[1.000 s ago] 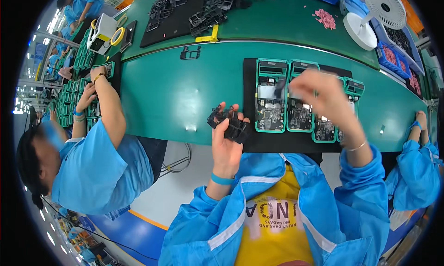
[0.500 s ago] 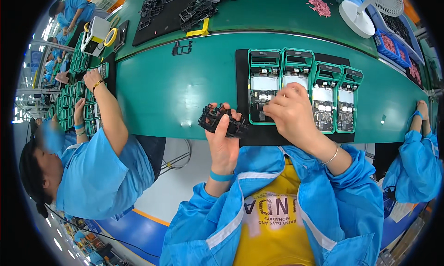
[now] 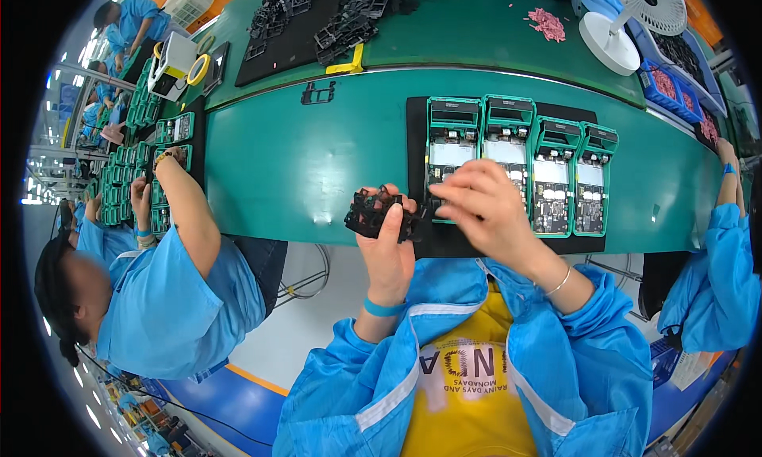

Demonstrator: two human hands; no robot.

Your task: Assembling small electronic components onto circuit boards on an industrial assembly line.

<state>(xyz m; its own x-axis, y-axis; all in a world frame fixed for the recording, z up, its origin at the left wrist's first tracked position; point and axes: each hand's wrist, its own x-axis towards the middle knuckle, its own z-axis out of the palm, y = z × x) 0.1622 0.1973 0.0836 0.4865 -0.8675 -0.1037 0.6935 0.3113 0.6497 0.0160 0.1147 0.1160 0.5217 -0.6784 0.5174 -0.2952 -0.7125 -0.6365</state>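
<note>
My left hand [image 3: 388, 254] is closed around a bunch of small black plastic frames [image 3: 373, 212], above the near edge of the green table. Close to its right is my right hand [image 3: 494, 215], the fingertips apart and pointing at the bunch. I make out nothing between them, though a blurred dark edge lies by the fingertips. Under and beyond my right hand stand several green trays [image 3: 556, 123] in a row on a black mat [image 3: 417, 139]. Each holds a device with a circuit board [image 3: 589, 207] and a white panel; my right hand partly covers the two left ones.
A lone black frame [image 3: 318, 93] lies on the table [image 3: 278, 163]. Beyond are heaped black frames [image 3: 347, 30], yellow tape [image 3: 349, 60], pink pieces [image 3: 547, 25] and a white fan [image 3: 611, 44]. A co-worker [image 3: 159, 306] works at left over green trays; another person's sleeve [image 3: 713, 282] shows at right.
My right hand has moved left from above the trays toward the black frames in my left hand. The whole view has shifted slightly. The left co-worker's hand has moved nearer to them.
</note>
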